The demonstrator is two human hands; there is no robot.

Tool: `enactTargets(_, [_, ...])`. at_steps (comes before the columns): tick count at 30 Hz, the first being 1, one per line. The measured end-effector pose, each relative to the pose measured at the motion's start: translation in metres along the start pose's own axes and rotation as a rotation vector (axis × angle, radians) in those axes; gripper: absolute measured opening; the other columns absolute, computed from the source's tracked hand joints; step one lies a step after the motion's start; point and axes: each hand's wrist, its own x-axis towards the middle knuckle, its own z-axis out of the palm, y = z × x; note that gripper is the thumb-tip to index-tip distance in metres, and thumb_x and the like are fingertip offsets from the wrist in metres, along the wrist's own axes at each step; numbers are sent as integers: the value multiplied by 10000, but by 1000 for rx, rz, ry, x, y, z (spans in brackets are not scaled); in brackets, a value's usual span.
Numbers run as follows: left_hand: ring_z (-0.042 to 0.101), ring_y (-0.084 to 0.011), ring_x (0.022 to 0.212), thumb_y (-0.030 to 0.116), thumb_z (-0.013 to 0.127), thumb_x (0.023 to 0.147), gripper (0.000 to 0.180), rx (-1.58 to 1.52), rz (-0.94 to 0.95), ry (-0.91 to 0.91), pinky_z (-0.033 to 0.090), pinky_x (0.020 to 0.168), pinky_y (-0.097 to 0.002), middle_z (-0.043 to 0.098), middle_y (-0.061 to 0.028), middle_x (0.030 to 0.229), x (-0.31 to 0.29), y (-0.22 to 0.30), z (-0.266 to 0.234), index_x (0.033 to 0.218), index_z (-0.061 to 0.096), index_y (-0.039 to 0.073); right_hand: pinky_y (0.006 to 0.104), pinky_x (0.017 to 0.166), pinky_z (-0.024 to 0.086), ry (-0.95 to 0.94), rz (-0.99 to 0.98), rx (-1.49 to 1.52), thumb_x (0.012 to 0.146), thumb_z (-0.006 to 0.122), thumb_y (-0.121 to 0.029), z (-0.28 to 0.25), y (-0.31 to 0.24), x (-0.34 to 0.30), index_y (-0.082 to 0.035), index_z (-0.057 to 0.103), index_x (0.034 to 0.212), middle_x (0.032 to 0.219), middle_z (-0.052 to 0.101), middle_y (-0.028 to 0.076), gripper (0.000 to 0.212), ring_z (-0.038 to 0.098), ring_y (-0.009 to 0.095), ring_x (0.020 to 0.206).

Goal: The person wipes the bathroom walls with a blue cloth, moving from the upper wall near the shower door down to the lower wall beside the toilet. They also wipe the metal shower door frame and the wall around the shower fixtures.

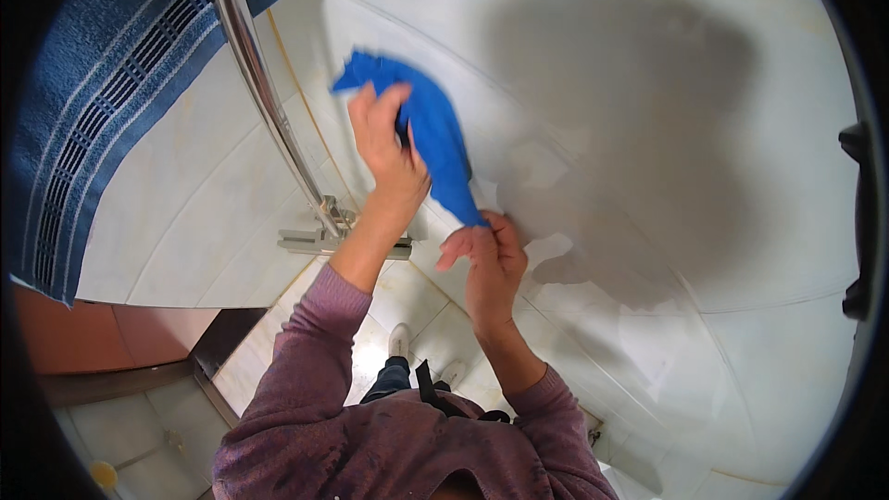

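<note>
Blue cloth [437, 134] is extended at centre, right of the metal pole [266, 97], the grip of the left hand [384, 139] curled at its far part, that of the right hand [491, 259] pinched on its near end.

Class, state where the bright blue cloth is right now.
In the head view's upper middle, the bright blue cloth slants from the left hand down to the right hand, right of the shiny, round metal pole.
</note>
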Motion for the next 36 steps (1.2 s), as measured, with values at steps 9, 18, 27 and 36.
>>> enactTargets(9, [506,-390,768,58,556,731,265,28,-535,-661,439,647,-383,492,-189,911,-162,12,-60,982,483,14,276,472,474,196,537,-141,895,394,-96,-87,78,-73,17,486,1036,714,610,151,203,584,204,502])
enactTargets(18, [439,-113,545,-11,479,839,99,-299,-370,-297,347,482,-229,478,-52,659,-50,114,-22,872,570,12,316,557,499,144,44,35,903,371,-76,-88,-49,-83,35,463,1015,755,613,174,183,599,238,540])
enactTargets(27, [471,-236,689,-41,520,554,455,-543,103,-370,385,586,-288,534,-141,840,14,195,-2,1004,588,-27,308,709,473,471,-694,90,846,412,-24,-115,-154,-90,6,460,924,800,582,134,96,574,207,669])
enactTargets(36, [475,-248,664,-63,574,535,483,-307,-15,-680,393,545,-311,483,-98,814,-121,169,-23,986,637,100,214,692,409,424,-362,-624,804,428,22,-171,-45,-124,11,578,933,877,583,84,198,513,112,737])
